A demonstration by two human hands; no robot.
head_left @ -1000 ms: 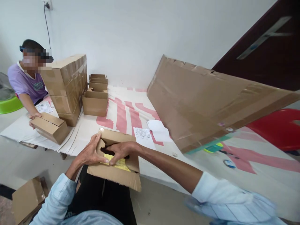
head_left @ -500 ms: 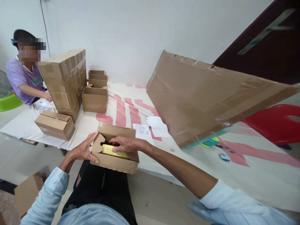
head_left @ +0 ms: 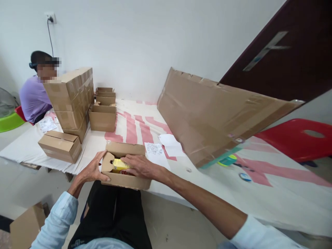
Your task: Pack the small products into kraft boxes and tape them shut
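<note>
An open cardboard box [head_left: 124, 180] sits at the table's near edge, above my lap. My left hand [head_left: 94, 168] grips its left end, thumb on the front wall and fingers at the back corner. A small yellow box [head_left: 119, 165] with some red on its lower side lies inside. Over it is my right hand [head_left: 138, 166], reaching into the cardboard box from the right with its fingers bent around the yellow box. My right hand and wrist hide the right part of the cardboard box's inside.
A tall stack of taped cartons [head_left: 75, 93] stands left, a closed carton [head_left: 61, 145] before it. Several open boxes [head_left: 103, 117] line up behind. Printed papers [head_left: 155, 149] lie beyond my box. A large cardboard sheet [head_left: 207, 114] leans right, near a tape roll [head_left: 244, 177]. A person [head_left: 36, 93] sits far left.
My right hand has shifted onto the yellow box, and red now shows on its side. My left hand keeps its grip. The view has tilted, and the other person has turned.
</note>
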